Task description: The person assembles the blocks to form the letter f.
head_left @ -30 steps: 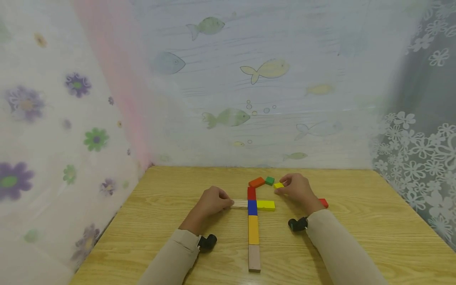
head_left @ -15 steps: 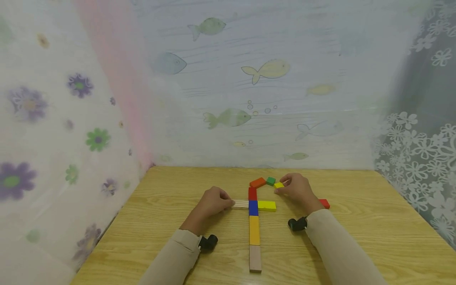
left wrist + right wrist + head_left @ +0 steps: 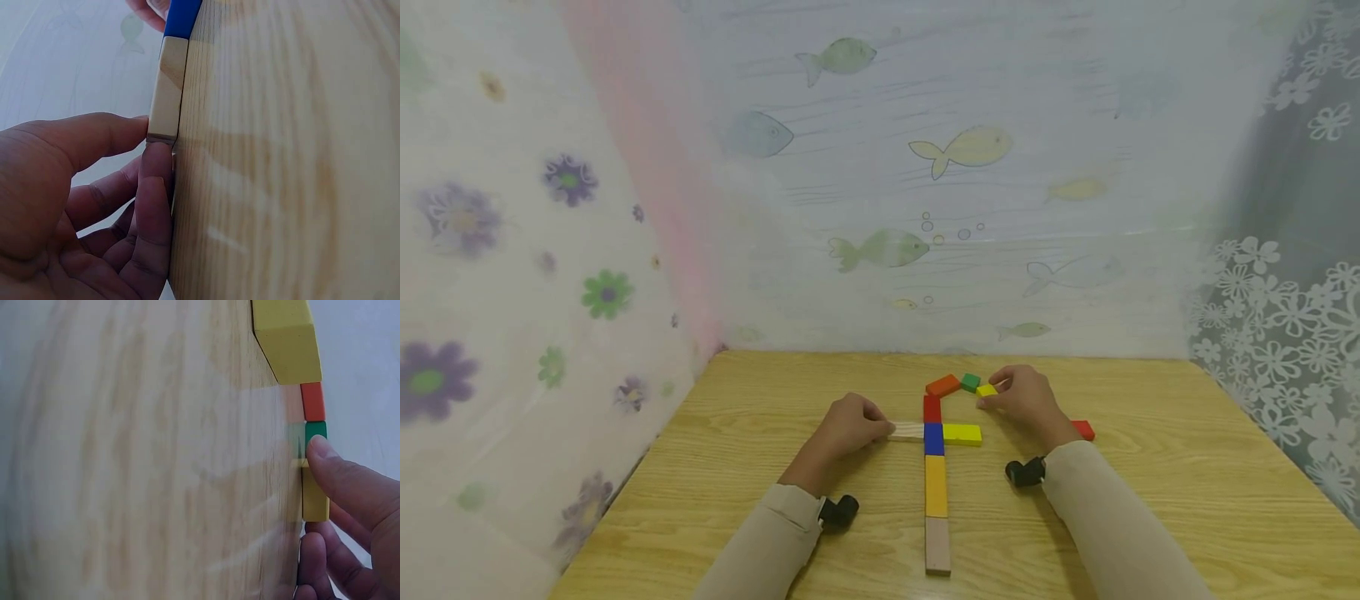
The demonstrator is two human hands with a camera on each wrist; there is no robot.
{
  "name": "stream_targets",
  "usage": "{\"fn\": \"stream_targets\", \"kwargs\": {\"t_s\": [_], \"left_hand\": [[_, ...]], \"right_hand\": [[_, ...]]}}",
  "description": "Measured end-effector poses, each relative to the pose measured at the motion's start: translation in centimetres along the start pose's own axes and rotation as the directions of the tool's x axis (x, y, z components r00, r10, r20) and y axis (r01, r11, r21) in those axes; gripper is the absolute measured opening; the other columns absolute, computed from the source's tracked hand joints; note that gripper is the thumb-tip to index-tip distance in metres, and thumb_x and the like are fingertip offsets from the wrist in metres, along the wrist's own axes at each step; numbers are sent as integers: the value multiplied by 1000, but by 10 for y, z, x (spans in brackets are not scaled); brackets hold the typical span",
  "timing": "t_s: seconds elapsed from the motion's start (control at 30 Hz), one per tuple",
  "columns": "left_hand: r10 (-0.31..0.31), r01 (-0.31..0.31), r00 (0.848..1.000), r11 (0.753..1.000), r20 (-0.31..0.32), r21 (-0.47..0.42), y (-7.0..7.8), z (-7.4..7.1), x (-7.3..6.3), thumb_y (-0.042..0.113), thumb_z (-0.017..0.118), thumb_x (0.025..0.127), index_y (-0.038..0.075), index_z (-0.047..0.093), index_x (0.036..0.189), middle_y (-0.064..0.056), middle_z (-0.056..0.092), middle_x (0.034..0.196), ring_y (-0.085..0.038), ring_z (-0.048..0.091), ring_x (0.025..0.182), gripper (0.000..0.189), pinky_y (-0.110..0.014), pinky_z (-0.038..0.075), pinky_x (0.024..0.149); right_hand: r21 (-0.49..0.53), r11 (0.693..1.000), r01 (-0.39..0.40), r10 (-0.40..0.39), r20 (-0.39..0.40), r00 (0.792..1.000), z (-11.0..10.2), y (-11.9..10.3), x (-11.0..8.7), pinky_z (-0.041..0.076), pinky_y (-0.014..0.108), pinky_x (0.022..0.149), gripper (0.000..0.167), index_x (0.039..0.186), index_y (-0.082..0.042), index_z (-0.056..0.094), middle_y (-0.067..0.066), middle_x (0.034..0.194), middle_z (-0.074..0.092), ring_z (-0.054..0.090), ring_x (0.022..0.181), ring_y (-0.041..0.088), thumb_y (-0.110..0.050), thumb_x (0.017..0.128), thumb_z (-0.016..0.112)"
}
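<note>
In the head view, my left hand (image 3: 852,427) pinches the outer end of a plain wooden block (image 3: 908,430), whose other end meets a blue block (image 3: 933,439). In the left wrist view, the thumb and index fingertip are at that block's end (image 3: 167,94). My right hand (image 3: 1024,395) holds a small yellow block (image 3: 986,390) between thumb and fingers, flat on the table. Its far end lies against a green block (image 3: 315,431) in the right wrist view. An orange-red block (image 3: 943,385) and a red block (image 3: 932,408) continue the curve down to the blue one.
A longer yellow block (image 3: 962,434) extends right from the blue one. Below it lie an orange-yellow block (image 3: 936,486) and a brownish block (image 3: 937,546) in line. Another red block (image 3: 1082,430) is partly hidden behind the right wrist. A fish-printed sheet (image 3: 880,183) borders the wooden table (image 3: 737,467).
The small yellow block in my right hand has shifted slightly left, closer to the green block. My left hand stays at the plain block's end. The head view has shifted a little.
</note>
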State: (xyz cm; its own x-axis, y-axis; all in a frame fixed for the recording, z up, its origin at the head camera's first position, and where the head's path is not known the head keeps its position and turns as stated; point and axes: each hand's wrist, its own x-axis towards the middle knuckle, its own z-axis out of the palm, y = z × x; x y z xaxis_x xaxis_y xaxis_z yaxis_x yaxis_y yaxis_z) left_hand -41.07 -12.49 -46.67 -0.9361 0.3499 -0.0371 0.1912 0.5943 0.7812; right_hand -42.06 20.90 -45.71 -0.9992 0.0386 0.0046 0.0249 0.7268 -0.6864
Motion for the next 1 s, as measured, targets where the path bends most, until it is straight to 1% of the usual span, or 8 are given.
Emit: {"fn": "stream_targets", "kwargs": {"t_s": [0.17, 0.4, 0.63, 0.87, 1.0], "left_hand": [[6, -6, 1000, 1000, -3, 8, 0, 0, -1, 30, 77, 93, 15, 81, 87, 0, 73, 79, -17, 65, 69, 16, -31, 55, 66], [3, -3, 1000, 1000, -2, 11, 0, 0, -2, 31, 78, 93, 16, 81, 88, 1, 73, 81, -17, 65, 70, 16, -32, 55, 67], [-2, 2, 1000, 1000, -3, 17, 1, 0, -2, 31, 78, 93, 16, 81, 89, 1, 73, 82, -17, 66, 72, 16, -33, 55, 68], [6, -6, 1000, 1000, -1, 14, 1, 0, -3, 30, 77, 93, 15, 81, 89, 1, 73, 81, -17, 66, 71, 16, -32, 55, 67], [5, -5, 1000, 1000, 0, 3, 1, 0, -3, 30, 77, 93, 16, 81, 88, 1, 73, 80, -18, 65, 70, 16, -32, 55, 67]], "right_hand": [[-5, 1000, -11, 11, 6, 1000, 1, -1, 0, 55, 49, 98, 53, 125, -5, 69, 18, 124, 69, 64, 114, 35, -33, 84, 88], [-30, 999, 11, -11, 20, 1000, -2, 1, -2, 56, 48, 94, 59, 130, -3, 66, 18, 122, 70, 65, 111, 33, -34, 85, 87], [-18, 1000, 15, -14, 38, 999, -6, -1, -9, 56, 48, 94, 63, 133, -1, 62, 19, 122, 70, 66, 109, 32, -34, 85, 87], [-62, 997, 37, -35, 33, 999, -9, 4, -10, 56, 48, 93, 65, 134, -1, 63, 17, 118, 70, 66, 104, 30, -37, 85, 87], [-88, 995, 51, -48, 36, 998, -13, 9, -11, 56, 49, 92, 68, 136, -3, 62, 16, 118, 70, 66, 104, 30, -39, 84, 87]]}}
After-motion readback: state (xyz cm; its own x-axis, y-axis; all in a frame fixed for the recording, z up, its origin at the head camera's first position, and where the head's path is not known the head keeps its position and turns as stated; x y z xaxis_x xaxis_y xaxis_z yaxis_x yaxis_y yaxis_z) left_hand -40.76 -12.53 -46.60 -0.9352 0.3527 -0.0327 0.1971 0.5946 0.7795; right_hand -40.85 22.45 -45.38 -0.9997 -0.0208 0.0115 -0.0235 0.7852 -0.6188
